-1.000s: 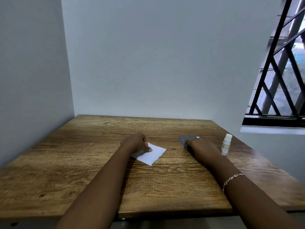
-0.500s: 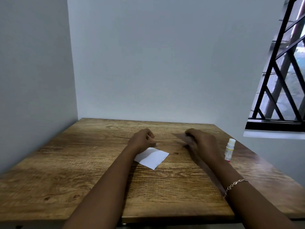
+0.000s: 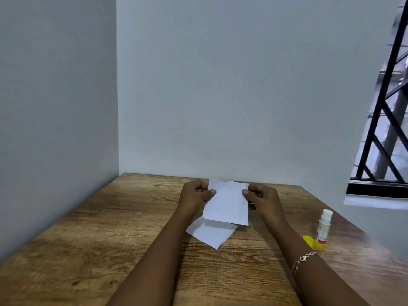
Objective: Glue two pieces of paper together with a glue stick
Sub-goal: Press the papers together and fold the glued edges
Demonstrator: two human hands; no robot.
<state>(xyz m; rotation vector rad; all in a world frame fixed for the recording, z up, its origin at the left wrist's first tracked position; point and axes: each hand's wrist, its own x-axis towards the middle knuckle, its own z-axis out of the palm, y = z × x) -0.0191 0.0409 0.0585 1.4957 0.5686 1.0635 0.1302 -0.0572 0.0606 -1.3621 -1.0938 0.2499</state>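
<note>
Both hands hold one white rectangular paper sheet (image 3: 226, 204) raised above the wood-grain surface (image 3: 92, 246); the left hand (image 3: 195, 196) pinches its left edge in a closed grip, the right hand (image 3: 260, 196) its right edge likewise; a second flat white sheet (image 3: 212, 235) lies skewed on the surface just beneath; the cylindrical glue stick (image 3: 324, 226) stands upright well to the right, its yellow cap (image 3: 310, 240) beside its base; a thin chain bracelet (image 3: 303, 260) circles the right wrist.

Soft daylight from the right window (image 3: 384, 129) — edges warped.
</note>
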